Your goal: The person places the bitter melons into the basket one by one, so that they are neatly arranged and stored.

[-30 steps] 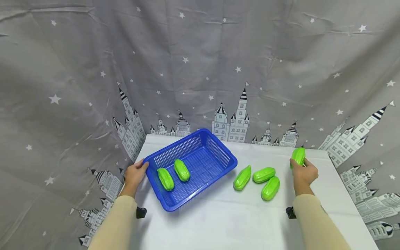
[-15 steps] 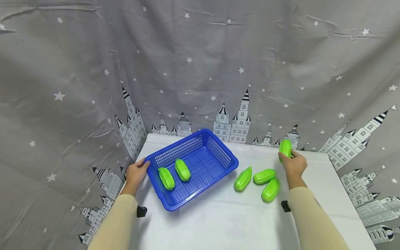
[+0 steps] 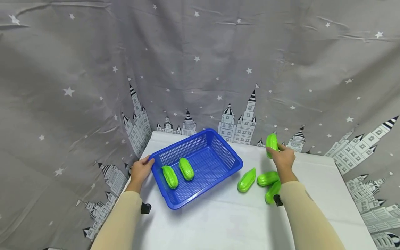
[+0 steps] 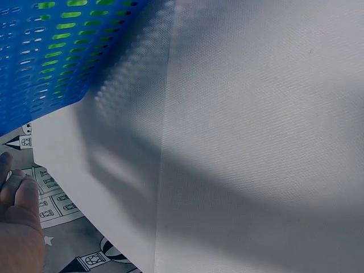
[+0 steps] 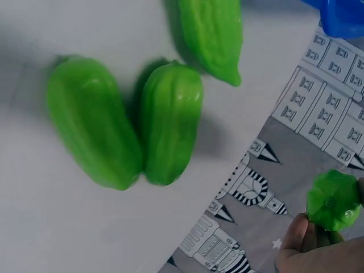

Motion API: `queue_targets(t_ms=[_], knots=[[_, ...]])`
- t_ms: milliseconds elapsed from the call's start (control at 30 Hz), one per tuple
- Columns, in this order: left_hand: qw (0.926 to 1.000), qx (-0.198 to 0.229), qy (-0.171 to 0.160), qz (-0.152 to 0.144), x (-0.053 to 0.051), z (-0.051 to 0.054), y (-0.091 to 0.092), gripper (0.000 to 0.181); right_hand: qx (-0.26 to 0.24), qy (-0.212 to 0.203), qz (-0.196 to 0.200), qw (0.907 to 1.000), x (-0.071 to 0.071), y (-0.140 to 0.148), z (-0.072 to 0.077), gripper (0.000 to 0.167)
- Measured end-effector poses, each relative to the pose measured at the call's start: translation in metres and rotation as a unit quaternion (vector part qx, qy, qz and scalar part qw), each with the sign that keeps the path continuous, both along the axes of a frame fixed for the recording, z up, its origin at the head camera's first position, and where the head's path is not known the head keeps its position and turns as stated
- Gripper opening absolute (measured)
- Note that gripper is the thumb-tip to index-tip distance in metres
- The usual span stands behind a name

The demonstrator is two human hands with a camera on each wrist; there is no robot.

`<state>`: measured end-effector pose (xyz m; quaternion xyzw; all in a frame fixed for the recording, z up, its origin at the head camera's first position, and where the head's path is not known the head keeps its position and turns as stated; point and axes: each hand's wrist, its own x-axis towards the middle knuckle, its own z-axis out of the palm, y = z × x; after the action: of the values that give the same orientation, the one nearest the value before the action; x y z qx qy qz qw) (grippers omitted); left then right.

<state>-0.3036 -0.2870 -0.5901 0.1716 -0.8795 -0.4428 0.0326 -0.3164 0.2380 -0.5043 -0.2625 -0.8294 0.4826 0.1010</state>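
My right hand (image 3: pixel 283 159) holds a glossy green ribbed vegetable (image 3: pixel 271 144), gourd-like in shape, raised over the table's back edge. In the right wrist view its round end (image 5: pixel 333 199) shows between fingers and thumb. At the left, my left hand (image 3: pixel 140 173) grips the rim of a blue plastic basket (image 3: pixel 196 198). Two similar vegetables (image 3: pixel 170 177) lie in the basket's left part. Right of it, one vegetable (image 3: pixel 247 180) lies alone on the table. A close pair, a nearer one (image 3: pixel 272 193) and one behind (image 3: pixel 267 178), is partly hidden by my right arm.
A white-covered table (image 3: pixel 218 222) bears everything. Behind and beside it hangs a grey curtain (image 3: pixel 200 69) printed with stars and castles. The left wrist view shows the basket's slotted side (image 4: pixel 45 62) above the white cloth, its shadow beside it.
My right hand has moved left with its vegetable, from the table's right side toward the basket, and raised it somewhat. The left hand keeps its grip on the basket; the head view shifted slightly.
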Motion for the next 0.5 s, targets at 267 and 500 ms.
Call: queue_targets(t_ms=[267, 500], knots=[[0.9999, 0.01, -0.007, 0.007, 0.004, -0.001, -0.002, 0.053, 0.003, 0.0, 0.062, 0.9981, -0.015, -0.039, 0.007, 0.062], [0.9997, 0.021, 0.003, 0.009, 0.004, 0.001, 0.001, 0.051, -0.006, -0.015, 0.112, 0.9936, -0.028, -0.073, 0.011, 0.061]])
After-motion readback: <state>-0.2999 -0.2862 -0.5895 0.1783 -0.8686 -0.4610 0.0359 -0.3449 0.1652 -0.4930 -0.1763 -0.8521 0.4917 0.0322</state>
